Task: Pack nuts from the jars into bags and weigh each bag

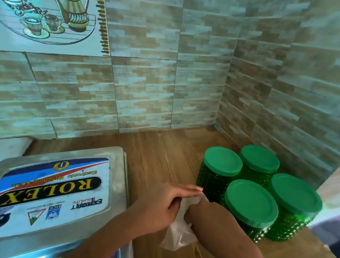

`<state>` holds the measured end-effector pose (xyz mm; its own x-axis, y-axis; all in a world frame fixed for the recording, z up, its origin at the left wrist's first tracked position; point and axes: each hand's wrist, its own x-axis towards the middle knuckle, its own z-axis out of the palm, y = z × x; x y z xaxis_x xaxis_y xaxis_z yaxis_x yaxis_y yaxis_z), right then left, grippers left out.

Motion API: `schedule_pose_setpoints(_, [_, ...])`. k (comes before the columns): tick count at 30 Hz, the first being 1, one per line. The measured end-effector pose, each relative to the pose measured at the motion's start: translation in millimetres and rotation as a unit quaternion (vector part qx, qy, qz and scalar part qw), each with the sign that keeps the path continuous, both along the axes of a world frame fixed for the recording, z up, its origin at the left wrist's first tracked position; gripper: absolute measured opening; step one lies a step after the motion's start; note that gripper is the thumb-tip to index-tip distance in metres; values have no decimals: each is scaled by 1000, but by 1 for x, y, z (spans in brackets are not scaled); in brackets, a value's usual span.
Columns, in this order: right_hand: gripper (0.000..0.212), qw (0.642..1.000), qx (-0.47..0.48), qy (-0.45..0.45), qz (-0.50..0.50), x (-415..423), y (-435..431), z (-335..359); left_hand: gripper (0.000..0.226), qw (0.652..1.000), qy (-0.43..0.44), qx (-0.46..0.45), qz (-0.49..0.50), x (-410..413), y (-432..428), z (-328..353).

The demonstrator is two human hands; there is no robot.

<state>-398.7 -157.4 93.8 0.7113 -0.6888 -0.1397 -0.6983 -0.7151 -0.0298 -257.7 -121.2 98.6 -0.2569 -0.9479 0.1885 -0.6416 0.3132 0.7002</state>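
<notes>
Two hands meet low at the centre over one clear plastic bag [177, 234]. The left hand [164, 204] lies over the bag's far end with its fingers [188, 189] stretched out nearly straight and close together, thumb tucked beneath, pinching the film between them. The right forearm [223, 237] comes in from the lower right and ends at the bag's mouth; the right hand is hidden behind the film and the left hand, so whether it is spread or curled cannot be told. The bag lies flat on the wooden counter [163, 152], its long axis running from near to far, the mouth turned away towards the jars. Just beside it on the right stand four green jars [250, 204], upright, each with a green lid on, grouped two by two and touching. On the left sits one weighing scale [119, 165], its steel pan bearing a label that reads upside down from here. Behind everything rises the tiled wall [148, 86], with one picture tile [48, 13] of a coffee pot and cups at the upper left
</notes>
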Motion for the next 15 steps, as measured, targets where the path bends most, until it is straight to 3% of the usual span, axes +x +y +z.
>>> schedule_pose_setpoints(4, [26, 997, 13, 18, 72, 7, -10, 10, 53, 1000, 16, 11, 19, -7, -7, -2])
schedule_pose_setpoints(7, [35, 977, 38, 142, 156, 13, -17, 5, 51, 999, 8, 19, 25, -7, -7, -4])
schedule_pose_setpoints(10, [37, 972, 15, 168, 166, 22, -22, -5, 52, 998, 13, 27, 46, -5, -7, -9])
schedule_pose_setpoints(15, [47, 948, 68, 240, 198, 36, -27, -1, 54, 996, 26, 46, 65, -3, -6, -17])
